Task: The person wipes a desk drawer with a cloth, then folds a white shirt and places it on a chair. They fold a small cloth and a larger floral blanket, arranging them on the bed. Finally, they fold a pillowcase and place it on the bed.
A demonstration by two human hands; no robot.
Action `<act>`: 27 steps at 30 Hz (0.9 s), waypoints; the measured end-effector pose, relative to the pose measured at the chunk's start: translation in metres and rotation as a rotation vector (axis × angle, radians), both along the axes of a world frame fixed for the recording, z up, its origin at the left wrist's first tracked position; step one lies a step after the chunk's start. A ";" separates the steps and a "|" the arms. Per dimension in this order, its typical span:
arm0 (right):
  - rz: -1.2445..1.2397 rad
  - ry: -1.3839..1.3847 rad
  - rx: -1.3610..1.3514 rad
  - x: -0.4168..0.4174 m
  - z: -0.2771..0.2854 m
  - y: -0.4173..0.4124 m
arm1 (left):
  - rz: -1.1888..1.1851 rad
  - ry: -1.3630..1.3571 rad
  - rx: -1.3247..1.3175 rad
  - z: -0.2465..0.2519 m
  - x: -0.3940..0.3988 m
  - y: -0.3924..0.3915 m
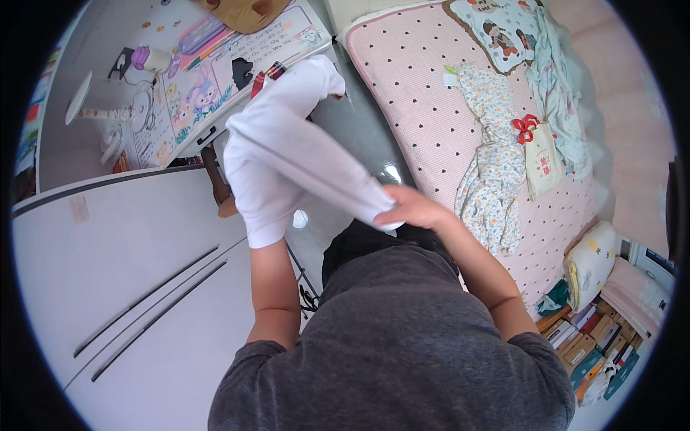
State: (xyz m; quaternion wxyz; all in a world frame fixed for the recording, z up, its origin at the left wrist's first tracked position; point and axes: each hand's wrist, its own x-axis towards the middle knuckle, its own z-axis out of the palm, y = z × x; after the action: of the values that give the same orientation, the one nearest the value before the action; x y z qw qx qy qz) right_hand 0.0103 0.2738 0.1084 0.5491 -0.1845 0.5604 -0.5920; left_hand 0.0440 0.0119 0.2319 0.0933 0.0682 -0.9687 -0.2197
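Note:
A white garment (302,145), apparently a shirt, hangs in the air in front of my body. Its long sleeve stretches down toward the right, slightly blurred. My right hand (412,207) pinches the end of that sleeve, thumb and fingers closed around the cloth. My left forearm (272,275) goes up inside another part of the garment, so the cloth covers my left hand and its fingers cannot be seen. Red plaid trim (259,84) shows at the garment's far edge, near the desk.
On the right is a bed (399,108) with a floral garment (490,145), a drawstring bag (542,161) and a pillow (498,35). A desk (215,116) with a lamp (141,110) stands at upper left. White cabinet doors (145,258) flank my left; boxes (593,334) sit at lower right.

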 end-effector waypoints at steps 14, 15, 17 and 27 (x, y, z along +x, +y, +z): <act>0.699 0.525 0.298 0.089 -0.159 -0.118 | -0.011 -0.404 0.094 -0.148 0.117 -0.059; 0.642 0.478 0.356 0.091 -0.157 -0.109 | -0.036 -0.427 0.141 -0.163 0.120 -0.049; 0.546 0.509 0.377 0.091 -0.149 -0.116 | -0.011 -0.442 0.174 -0.169 0.130 -0.051; 0.131 0.372 -0.243 0.055 -0.041 -0.164 | 0.030 -0.430 0.131 -0.136 0.069 -0.141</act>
State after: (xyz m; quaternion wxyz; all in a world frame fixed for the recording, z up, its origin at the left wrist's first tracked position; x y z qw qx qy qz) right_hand 0.0652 0.1101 0.0677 0.4472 -0.3910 0.5635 -0.5740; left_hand 0.1125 -0.1292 0.0961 -0.1166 0.1337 -0.9488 -0.2612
